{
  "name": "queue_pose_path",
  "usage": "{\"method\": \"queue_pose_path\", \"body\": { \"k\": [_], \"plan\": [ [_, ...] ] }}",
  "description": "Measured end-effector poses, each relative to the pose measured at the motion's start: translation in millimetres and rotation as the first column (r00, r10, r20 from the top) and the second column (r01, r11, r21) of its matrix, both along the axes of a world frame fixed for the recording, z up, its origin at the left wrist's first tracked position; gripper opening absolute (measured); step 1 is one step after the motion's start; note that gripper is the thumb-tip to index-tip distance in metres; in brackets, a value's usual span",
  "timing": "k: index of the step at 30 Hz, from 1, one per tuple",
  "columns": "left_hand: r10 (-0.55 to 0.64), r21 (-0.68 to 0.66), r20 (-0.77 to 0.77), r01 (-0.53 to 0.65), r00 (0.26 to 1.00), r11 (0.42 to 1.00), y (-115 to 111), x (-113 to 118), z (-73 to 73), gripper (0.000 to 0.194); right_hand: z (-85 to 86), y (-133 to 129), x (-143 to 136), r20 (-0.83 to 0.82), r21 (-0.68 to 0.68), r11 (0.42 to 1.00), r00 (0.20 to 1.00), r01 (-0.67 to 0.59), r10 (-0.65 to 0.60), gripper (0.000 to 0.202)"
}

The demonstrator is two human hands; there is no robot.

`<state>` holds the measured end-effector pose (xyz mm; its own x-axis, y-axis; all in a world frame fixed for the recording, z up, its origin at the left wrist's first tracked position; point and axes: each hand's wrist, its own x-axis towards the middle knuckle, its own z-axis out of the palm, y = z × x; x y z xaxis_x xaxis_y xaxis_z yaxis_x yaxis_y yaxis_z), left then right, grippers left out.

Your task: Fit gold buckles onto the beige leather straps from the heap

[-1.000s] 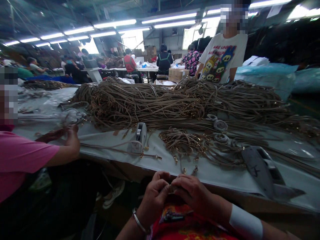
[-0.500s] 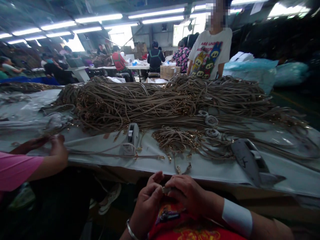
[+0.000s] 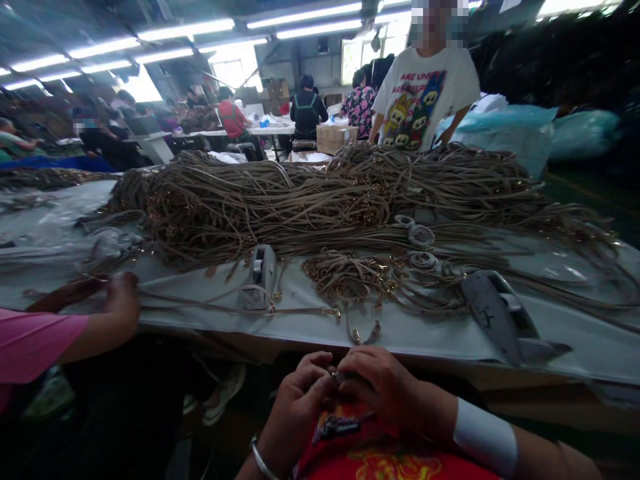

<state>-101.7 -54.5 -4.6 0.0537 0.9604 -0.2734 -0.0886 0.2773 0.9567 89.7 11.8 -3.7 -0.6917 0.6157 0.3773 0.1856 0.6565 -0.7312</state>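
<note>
My left hand (image 3: 299, 400) and my right hand (image 3: 383, 385) meet just below the table's front edge, over my lap. Their fingertips pinch a small metal piece (image 3: 334, 377) between them; most of it is hidden. A silver bangle sits on my left wrist and a white cuff on my right. Straight ahead on the white table (image 3: 440, 340) lie a small bunch of tan straps with gold clasps (image 3: 360, 277) and a huge pile of the same straps (image 3: 310, 200) behind it.
Two grey tape dispensers stand on the table, one in the middle (image 3: 261, 275) and one to the right (image 3: 500, 319), with tape rolls (image 3: 420, 237) between. A co-worker in pink (image 3: 60, 333) works at my left. Another person (image 3: 425, 93) stands across the table.
The view has drifted slightly left and up. My hands stay together over my lap, fingers shifting a little on the small piece. The co-worker's hand at left has barely moved.
</note>
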Motion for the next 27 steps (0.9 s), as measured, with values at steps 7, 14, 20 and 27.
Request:
{"method": "queue_pose_path", "body": {
  "k": [7,14,20,27],
  "plan": [
    [0.007,0.111,-0.033,-0.003,0.999,0.994,-1.1,9.8,-9.8,0.022,-1.5,-5.2,5.6,-0.010,-0.019,1.000,1.000,-0.011,0.011,0.006],
    [0.010,0.207,-0.181,0.028,0.983,0.978,0.4,19.6,-8.6,0.025,-9.1,-6.1,8.0,0.000,-0.034,0.999,1.000,-0.014,0.014,0.009],
    [-0.093,-0.005,-0.084,0.093,0.992,0.996,0.1,7.0,5.7,0.036,-3.5,-4.1,7.5,-0.054,-0.110,0.993,0.997,0.047,-0.053,0.004],
    [0.036,-0.017,0.036,-0.035,0.999,0.999,-12.8,11.6,-12.0,0.036,-21.7,-10.6,9.6,-0.005,-0.080,0.996,0.999,-0.045,0.045,0.009]
  ]
}}
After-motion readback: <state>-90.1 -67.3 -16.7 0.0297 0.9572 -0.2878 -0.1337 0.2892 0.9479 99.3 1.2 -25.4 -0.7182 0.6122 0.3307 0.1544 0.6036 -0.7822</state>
